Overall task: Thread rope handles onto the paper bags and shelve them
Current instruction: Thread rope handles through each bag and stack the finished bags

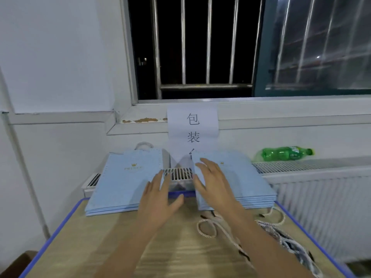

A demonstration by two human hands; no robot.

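Two stacks of flat light-blue paper bags lie at the far edge of the wooden table [100, 247]. The left stack [122, 183] shows a gold crown logo, and a white rope handle [143, 145] pokes out behind it. The right stack [241, 181] sits partly under my right hand [212, 179], whose spread fingers rest on its left part. My left hand [160, 197] hovers open between the stacks, near the left stack's right edge. Loose white rope handles [212, 225] with dark tips lie on the table at the right, partly hidden by my right forearm.
A white radiator [321, 197] runs behind the table, with a green plastic bottle [287, 153] lying on its top. A paper sign [193, 129] with characters hangs from the window sill. A barred window [200, 47] is above. The table has a blue rim [50, 235].
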